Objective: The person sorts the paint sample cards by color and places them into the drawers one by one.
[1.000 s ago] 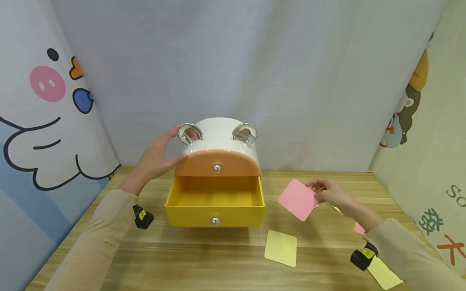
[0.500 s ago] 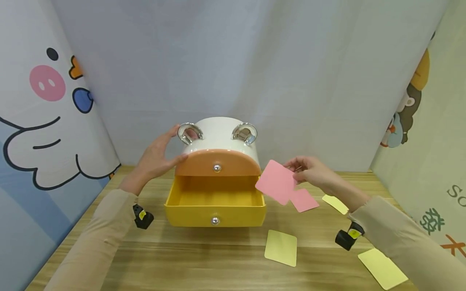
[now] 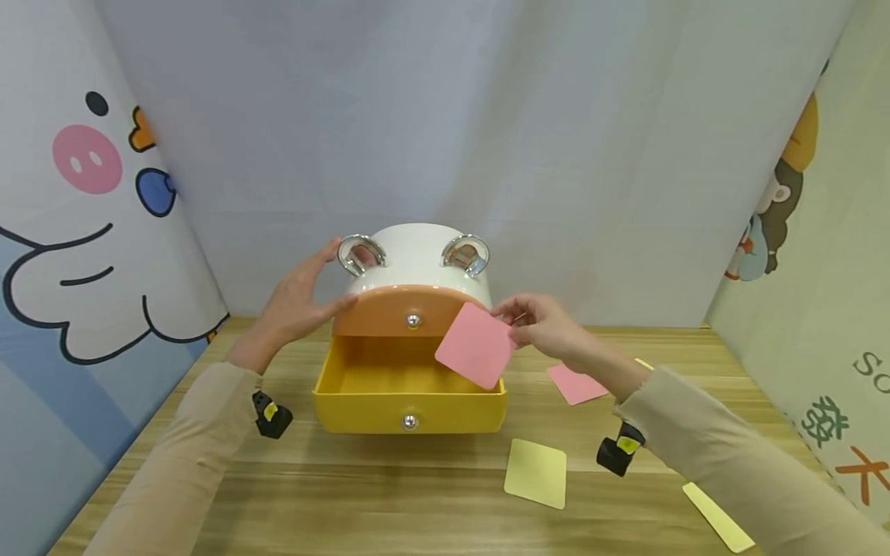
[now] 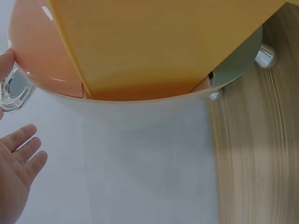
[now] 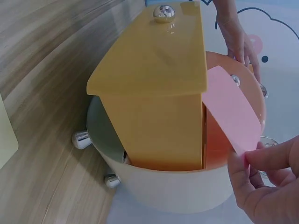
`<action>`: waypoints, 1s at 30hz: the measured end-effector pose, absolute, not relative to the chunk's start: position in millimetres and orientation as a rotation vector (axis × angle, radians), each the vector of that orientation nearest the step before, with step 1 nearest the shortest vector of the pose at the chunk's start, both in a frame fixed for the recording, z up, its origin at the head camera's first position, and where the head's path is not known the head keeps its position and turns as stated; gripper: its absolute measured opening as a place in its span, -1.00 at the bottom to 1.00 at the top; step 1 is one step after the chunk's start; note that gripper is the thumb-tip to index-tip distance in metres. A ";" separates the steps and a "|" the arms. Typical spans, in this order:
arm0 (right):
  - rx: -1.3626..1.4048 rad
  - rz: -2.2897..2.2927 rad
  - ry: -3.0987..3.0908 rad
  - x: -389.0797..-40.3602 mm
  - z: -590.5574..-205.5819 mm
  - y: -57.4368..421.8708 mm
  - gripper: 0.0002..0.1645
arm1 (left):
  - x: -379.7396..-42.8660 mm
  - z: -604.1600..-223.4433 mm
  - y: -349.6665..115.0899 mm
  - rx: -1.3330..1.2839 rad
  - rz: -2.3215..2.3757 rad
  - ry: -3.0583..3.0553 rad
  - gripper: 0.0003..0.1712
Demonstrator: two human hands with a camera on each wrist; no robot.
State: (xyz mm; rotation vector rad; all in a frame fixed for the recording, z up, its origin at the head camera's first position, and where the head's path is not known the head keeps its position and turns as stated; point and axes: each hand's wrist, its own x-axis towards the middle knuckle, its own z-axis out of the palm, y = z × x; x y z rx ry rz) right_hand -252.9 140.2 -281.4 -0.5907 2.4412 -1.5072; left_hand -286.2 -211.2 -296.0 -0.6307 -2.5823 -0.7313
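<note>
Tabletop [image 3: 389,502], wood-grained, supports the whole arrangement. White cabinet [image 3: 417,255], round-topped, stands upright; a bump could turn it, the bracing touch being light. Yellow drawer [image 3: 351,415] extends beneath the orange front [image 3: 378,316]; a downward push on its projecting end might tip the cabinet forward. Left hand [image 3: 295,305]: fingers spread and nearly straight beside the cabinet, thumb resting on the edge of the orange front, nothing grasped. Right hand [image 3: 542,324]: thumb and fingertips closed together, pinching one corner of the pink card [image 3: 476,347]. This card slants over the right part of the drawer opening; contact with the rim cannot be determined. Its lower corner could snag the right wall and bend, or the one-corner pinch could let it pivot and fall outside. Second pink card [image 3: 575,384] and yellow card [image 3: 535,473] lie to the drawer's right.
</note>
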 end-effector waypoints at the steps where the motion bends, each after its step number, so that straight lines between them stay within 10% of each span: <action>1: -0.597 -1.504 2.438 -252.5 -282.5 138.1 -0.62 | -286.3 -296.1 -211.2 -0.631 -0.733 -2.582 -0.05; 30: -1.181 -0.933 2.797 -248.8 -307.2 97.6 -0.69 | -286.0 -296.3 -211.9 -0.640 -0.736 -2.573 -0.05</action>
